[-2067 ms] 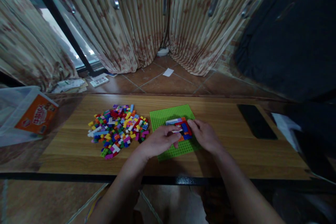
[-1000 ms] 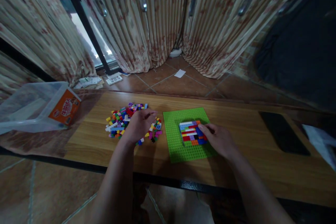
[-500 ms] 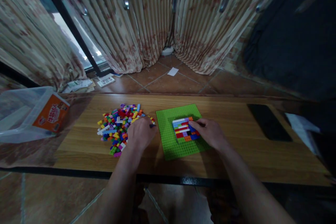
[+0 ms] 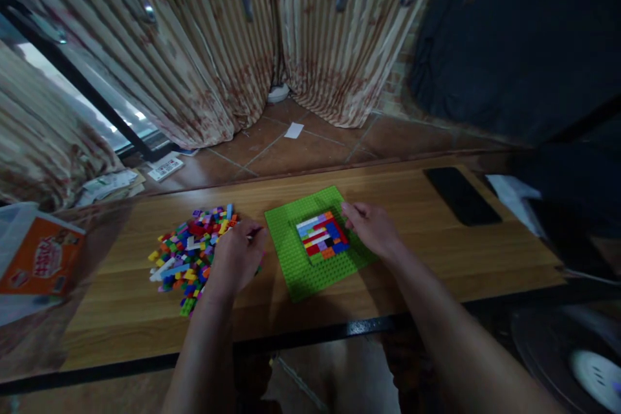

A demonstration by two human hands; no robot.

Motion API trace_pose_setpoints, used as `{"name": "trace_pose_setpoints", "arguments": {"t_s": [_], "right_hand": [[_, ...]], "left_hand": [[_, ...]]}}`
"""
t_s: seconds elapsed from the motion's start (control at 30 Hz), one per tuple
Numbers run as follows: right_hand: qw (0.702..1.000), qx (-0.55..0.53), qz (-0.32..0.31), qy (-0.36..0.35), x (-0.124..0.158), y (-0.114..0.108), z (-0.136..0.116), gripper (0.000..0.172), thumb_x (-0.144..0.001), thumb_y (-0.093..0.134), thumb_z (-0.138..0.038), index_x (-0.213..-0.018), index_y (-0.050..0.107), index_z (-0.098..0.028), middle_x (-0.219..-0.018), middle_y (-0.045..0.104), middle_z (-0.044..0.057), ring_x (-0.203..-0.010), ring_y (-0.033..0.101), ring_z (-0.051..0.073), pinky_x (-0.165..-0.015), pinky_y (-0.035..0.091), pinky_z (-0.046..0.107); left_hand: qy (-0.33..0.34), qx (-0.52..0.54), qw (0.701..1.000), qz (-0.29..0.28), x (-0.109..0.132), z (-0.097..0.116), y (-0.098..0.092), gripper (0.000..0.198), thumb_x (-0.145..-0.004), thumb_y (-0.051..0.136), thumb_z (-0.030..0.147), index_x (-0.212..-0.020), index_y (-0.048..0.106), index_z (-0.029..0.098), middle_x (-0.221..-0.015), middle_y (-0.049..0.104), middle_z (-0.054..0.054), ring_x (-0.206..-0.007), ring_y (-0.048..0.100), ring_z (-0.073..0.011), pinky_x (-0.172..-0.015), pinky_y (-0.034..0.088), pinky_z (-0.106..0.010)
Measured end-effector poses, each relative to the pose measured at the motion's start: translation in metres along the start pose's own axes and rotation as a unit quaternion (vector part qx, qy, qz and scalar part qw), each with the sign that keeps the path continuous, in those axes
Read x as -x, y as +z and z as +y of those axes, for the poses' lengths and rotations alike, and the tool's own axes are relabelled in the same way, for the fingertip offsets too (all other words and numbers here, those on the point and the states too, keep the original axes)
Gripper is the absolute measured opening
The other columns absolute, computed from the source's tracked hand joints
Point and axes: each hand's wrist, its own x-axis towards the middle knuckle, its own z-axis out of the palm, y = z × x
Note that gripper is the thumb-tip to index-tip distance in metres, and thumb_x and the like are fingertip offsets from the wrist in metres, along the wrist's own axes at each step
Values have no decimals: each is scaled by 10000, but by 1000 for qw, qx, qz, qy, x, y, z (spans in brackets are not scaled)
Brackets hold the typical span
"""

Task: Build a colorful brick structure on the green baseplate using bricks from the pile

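Observation:
My left hand (image 4: 239, 257) is closed in a pinch beside the pile of loose toy bricks (image 4: 189, 252), gripping a small dark toy brick (image 4: 254, 231) at its fingertips. On the green baseplate (image 4: 281, 239) sits a flat block of coloured toy bricks (image 4: 323, 235) in rows of white, red, blue, orange and other colours. My right hand (image 4: 372, 228) hovers by the plate's right edge, just off the brick block. Its fingers are curled together, and whatever may be between the tips cannot be made out.
A black phone-like slab (image 4: 460, 196) lies on the wooden table (image 4: 116, 310) at the right, with white paper (image 4: 514, 197) beyond it. A clear plastic tub with an orange label (image 4: 43, 255) stands at the left. Striped curtains (image 4: 218, 45) hang behind.
My right hand has come off the brick block to its right, uncovering the block's right side. My left hand still pinches the dark brick. The camera view has turned to the right.

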Motion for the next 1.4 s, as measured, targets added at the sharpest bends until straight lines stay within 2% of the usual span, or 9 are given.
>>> {"name": "trace_pose_setpoints", "arguments": {"t_s": [0.2,0.47,0.6,0.8,0.9,1.0,1.13,1.27,1.4], "right_hand": [[1000,19,14,6,1,-1,-10,432,-941,450,-471,-646,611,-200,-637,695,43,-596,616,164,-579,388,275],[999,42,19,-4,2,0,-13,397,-939,463,-447,-689,643,-197,-687,703,60,-619,608,171,-590,380,285],[999,32,18,-13,2,2,-10,398,-935,460,-456,-698,653,-201,-694,708,63,-631,613,175,-599,401,288],[998,12,27,-55,1,3,-8,295,-922,471,-361,-824,700,-204,-748,716,46,-677,623,170,-637,428,284],[997,-19,16,-71,3,5,-10,235,-897,499,-280,-946,717,-206,-875,737,50,-737,637,170,-688,458,292],[995,-37,0,-92,4,8,-12,242,-878,514,-223,-1013,714,-209,-997,735,60,-782,642,168,-741,477,312],[995,-26,0,-100,5,9,-13,229,-875,515,-189,-988,714,-213,-1016,735,57,-811,645,170,-769,480,322],[996,-11,1,-88,5,8,-14,230,-879,513,-173,-980,717,-204,-995,741,58,-830,652,175,-766,475,309],[995,-13,8,-98,4,9,-14,218,-876,521,-180,-959,722,-202,-972,744,54,-828,653,173,-764,475,303]], "left_hand": [[19,148,988,-25,-1,5,12,195,-804,541,302,-872,654,158,-796,699,-40,-738,638,-182,-677,456,-268],[25,249,964,-96,2,17,30,255,-771,622,269,-1002,665,170,-877,727,-39,-788,662,-180,-732,482,-276],[27,251,962,-105,2,17,32,260,-765,623,258,-1006,677,176,-863,729,-31,-765,659,-177,-708,480,-271],[44,175,981,-72,0,13,28,257,-812,576,291,-1008,697,177,-819,716,-25,-741,641,-178,-693,460,-282],[18,212,975,-65,-1,12,30,276,-785,604,278,-1031,664,166,-874,729,-48,-782,663,-190,-708,476,-288],[2,242,968,-69,-1,12,33,235,-760,641,270,-969,633,163,-895,733,-61,-799,676,-195,-727,496,-296],[22,248,965,-83,0,13,33,155,-756,662,265,-877,642,171,-851,734,-48,-811,684,-192,-765,511,-299],[36,248,964,-84,3,17,34,167,-779,658,280,-901,696,172,-862,747,-43,-830,689,-193,-798,523,-304],[56,265,959,-83,7,26,46,199,-813,636,277,-966,713,177,-945,755,-52,-872,695,-194,-825,534,-307]]}}
